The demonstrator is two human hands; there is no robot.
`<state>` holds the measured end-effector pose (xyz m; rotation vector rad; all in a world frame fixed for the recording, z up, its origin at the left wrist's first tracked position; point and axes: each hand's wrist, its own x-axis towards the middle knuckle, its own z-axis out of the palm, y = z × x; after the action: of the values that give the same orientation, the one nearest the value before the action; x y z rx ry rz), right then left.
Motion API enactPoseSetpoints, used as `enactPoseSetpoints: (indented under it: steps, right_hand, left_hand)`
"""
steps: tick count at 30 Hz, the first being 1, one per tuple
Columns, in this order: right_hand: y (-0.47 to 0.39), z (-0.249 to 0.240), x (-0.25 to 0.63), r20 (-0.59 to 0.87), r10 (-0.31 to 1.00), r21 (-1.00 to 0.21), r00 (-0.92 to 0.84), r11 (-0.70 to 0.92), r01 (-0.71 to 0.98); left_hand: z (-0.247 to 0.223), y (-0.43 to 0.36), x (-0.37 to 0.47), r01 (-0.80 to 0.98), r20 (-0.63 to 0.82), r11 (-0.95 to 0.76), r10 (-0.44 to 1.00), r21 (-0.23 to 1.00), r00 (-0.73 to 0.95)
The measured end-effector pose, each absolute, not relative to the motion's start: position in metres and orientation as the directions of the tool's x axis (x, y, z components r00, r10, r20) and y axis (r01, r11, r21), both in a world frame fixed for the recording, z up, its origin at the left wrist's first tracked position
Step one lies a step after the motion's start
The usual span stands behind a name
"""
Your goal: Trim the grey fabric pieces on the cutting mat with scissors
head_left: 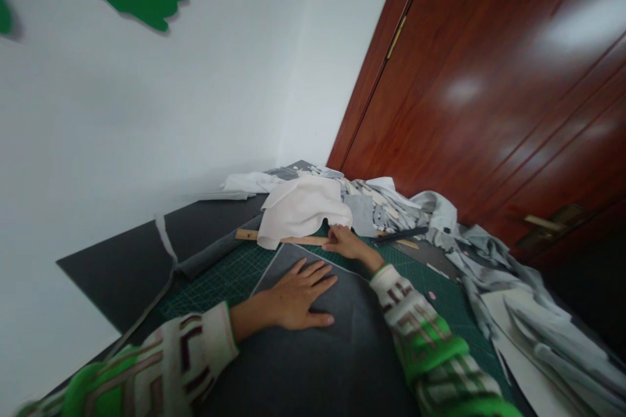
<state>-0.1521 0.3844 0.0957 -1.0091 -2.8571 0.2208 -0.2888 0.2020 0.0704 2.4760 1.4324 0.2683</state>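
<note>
A dark grey cloth (342,345) lies over a green cutting mat (220,280). Resting flat on this cloth is my left hand (298,296), its fingers spread. Just beyond the cloth's far edge, my right hand (345,242) has its fingers closed at a wooden ruler (247,234); the fingertips are small, and I cannot tell whether they grip the ruler or a cloth edge. A white cloth (308,202) lies across the middle of the ruler and hides part of it.
Grey and white fabric scraps (386,202) are heaped along the back and right. A rolled grey cloth (210,254) lies at the left. A black tool (403,234) rests near the heap. Behind stand a white wall (235,78) and a brown door (479,98).
</note>
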Motion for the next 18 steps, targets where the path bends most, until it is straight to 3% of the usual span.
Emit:
enactPoseSetpoints:
  steps: [6,18]
  right_hand:
    - [0.385,0.101,-0.137,-0.006,0.637,-0.135,-0.771,0.764,0.631]
    - [0.337,0.161,-0.038,0.13,0.746,-0.012,-0.653,0.66,0.751]
  left_hand:
    - [0.082,0.2,-0.286,0.849,-0.049,-0.444,0.878,0.286,0.476]
    - [0.075,0.206,-0.29,0.849,-0.023,-0.467,0.873,0.248,0.487]
